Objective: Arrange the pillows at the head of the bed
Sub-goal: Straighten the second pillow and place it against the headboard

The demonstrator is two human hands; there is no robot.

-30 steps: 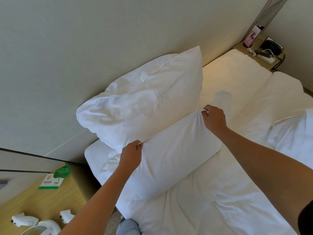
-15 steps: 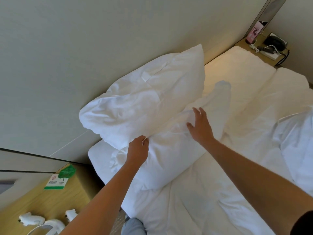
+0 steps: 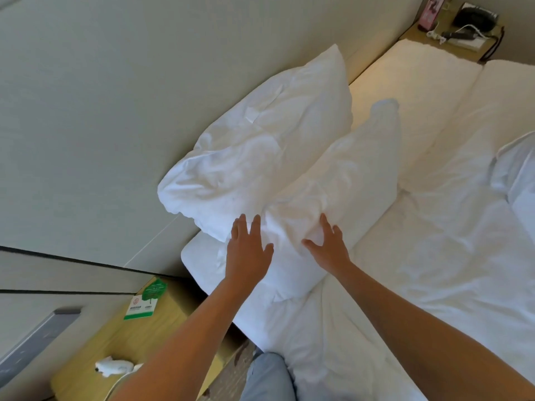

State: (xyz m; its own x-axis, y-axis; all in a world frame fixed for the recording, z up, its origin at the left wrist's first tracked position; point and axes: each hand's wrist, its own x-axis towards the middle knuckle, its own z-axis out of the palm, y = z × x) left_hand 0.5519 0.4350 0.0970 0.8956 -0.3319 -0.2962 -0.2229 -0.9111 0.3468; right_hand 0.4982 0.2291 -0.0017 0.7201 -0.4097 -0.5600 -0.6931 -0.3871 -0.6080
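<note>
- Head view is looking down at the head of a bed (image 3: 434, 270) covered in rumpled white sheets, with a pale padded headboard wall (image 3: 115, 111) running along its far side.
- A back pillow (image 3: 260, 146) is leaning upright against that wall, its top corner pointing up.
- A front pillow (image 3: 341, 192) is lying just before it, touching it along its length and resting on the mattress.
- The left hand (image 3: 246, 250) is lying flat with fingers straight and spread, pressing on the near end of the front pillow where the two pillows meet.
- The right hand (image 3: 327, 244) is likewise spread open, fingers pressing into the front pillow and denting it.
- A wooden desk (image 3: 150, 342) is standing beside the bed, carrying a green card (image 3: 146, 299) and a small white object with a cable (image 3: 113, 367).
</note>
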